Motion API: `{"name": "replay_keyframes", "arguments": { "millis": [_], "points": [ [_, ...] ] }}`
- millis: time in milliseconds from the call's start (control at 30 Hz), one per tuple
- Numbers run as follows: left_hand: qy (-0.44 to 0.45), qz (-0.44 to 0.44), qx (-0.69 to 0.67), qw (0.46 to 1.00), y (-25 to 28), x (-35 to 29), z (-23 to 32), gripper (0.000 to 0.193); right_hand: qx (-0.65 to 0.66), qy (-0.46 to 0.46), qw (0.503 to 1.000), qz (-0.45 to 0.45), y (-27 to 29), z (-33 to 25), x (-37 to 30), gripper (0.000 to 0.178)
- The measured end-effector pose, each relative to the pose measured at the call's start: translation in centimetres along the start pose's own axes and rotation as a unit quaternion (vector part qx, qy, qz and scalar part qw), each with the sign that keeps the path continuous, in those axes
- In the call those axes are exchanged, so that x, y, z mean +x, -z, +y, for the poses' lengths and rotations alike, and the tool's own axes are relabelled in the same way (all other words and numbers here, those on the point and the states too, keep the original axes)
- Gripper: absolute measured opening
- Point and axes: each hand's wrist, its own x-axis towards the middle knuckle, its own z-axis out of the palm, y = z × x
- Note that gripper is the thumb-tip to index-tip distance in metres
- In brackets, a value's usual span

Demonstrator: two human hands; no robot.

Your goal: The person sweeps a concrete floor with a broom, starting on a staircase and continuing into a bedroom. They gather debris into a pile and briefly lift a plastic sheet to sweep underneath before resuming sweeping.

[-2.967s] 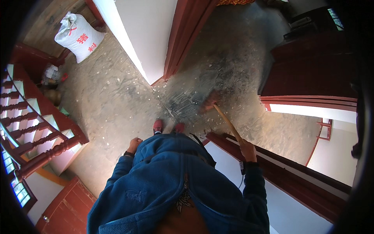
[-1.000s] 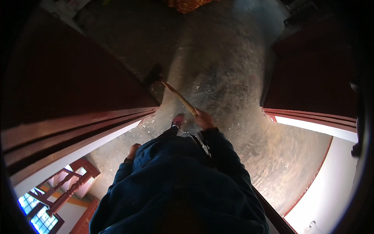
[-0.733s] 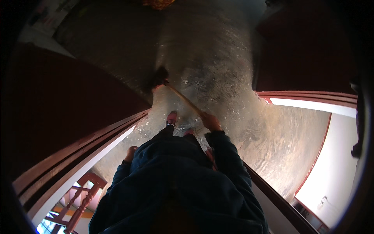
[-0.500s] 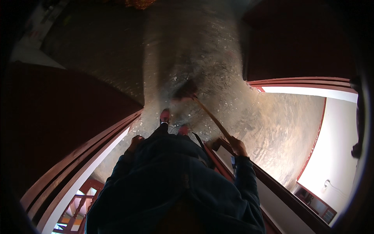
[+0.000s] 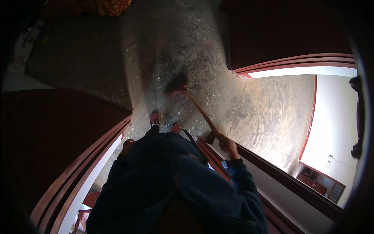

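My right hand (image 5: pixel 229 148) is wrapped around the wooden handle of a broom (image 5: pixel 202 113). The handle slants forward and left to a dark, reddish head, blurred by motion, low over the floor ahead of my shoes (image 5: pixel 154 117). At my left side hangs my left hand (image 5: pixel 127 147), away from the broom. Only its rounded, shaded back shows, and its fingers are hidden. Dark sleeves cover both arms.
I stand in a doorway with a red-brown frame (image 5: pixel 83 169) on my left. Speckled concrete floor (image 5: pixel 265 117) spreads ahead and right. A dark door panel (image 5: pixel 288 35) is at the far right, a white wall (image 5: pixel 331 117) beyond. An orange, textured heap (image 5: pixel 111 6) lies at the far left.
The view has shifted, so the doorway and floor sit differently, and more of the orange heap shows. My right hand still grips the broom, its head blurred in both frames.
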Motion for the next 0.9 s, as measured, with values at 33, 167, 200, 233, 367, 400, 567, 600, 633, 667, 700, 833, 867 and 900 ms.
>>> {"name": "replay_keyframes", "arguments": {
  "millis": [33, 167, 200, 233, 367, 400, 567, 600, 633, 667, 700, 833, 867, 900],
  "points": [
    [0.031, -0.014, 0.008, 0.999, 0.7, -0.5, 0.5, 0.030, 0.038, 0.056, 0.998, 0.006, -1.0, -1.7, 1.6, 0.030],
    [0.048, 0.025, 0.048, 0.997, 2.4, -3.4, 1.2, 0.030, 0.057, 0.162, 0.985, 0.018, -5.5, -11.6, 10.7, 0.031],
    [0.112, 0.055, -0.039, 0.991, 2.4, -4.5, 1.1, 0.029, 0.044, 0.180, 0.983, -0.006, -6.2, -14.3, 13.0, 0.034],
    [0.090, 0.081, -0.037, 0.992, 2.5, -5.5, 0.7, 0.026, 0.025, 0.186, 0.981, -0.036, -6.9, -17.1, 15.2, 0.038],
    [0.054, 0.157, 0.005, 0.986, 2.3, -10.2, -1.9, 0.025, 0.022, 0.285, 0.958, -0.025, -9.4, -27.6, 22.1, 0.040],
    [0.081, 0.148, -0.025, 0.985, 2.0, -11.1, -2.9, 0.025, 0.028, 0.305, 0.952, -0.013, -10.0, -29.8, 23.3, 0.041],
    [0.196, 0.197, -0.160, 0.947, -1.7, -15.3, -7.4, 0.028, -0.011, 0.270, 0.961, -0.058, -10.4, -35.0, 27.9, 0.038],
    [0.216, 0.199, -0.165, 0.941, -2.4, -15.6, -7.8, 0.028, 0.006, 0.242, 0.966, -0.092, -9.9, -34.1, 28.6, 0.036],
    [0.257, 0.188, -0.159, 0.935, -2.8, -15.7, -8.0, 0.028, -0.003, 0.248, 0.967, -0.066, -9.5, -32.4, 29.0, 0.036],
    [0.215, 0.207, -0.125, 0.946, -3.4, -16.2, -7.8, 0.027, -0.008, 0.262, 0.964, -0.037, -8.9, -30.0, 29.4, 0.036],
    [0.179, 0.227, -0.144, 0.946, -3.4, -15.5, -7.6, 0.027, -0.043, 0.251, 0.966, -0.035, -8.3, -27.0, 29.7, 0.036],
    [0.153, 0.176, -0.131, 0.964, -2.3, -11.5, -5.6, 0.027, -0.105, 0.309, 0.945, 0.015, -4.9, -10.0, 27.6, 0.028],
    [0.142, 0.160, -0.125, 0.969, -2.0, -9.9, -5.2, 0.027, -0.198, 0.213, 0.957, -0.020, -3.8, -5.9, 26.2, 0.029],
    [0.133, 0.145, -0.118, 0.973, -1.8, -8.3, -4.8, 0.027, -0.187, 0.163, 0.968, -0.049, -2.7, -2.0, 24.3, 0.031]
  ]
}}
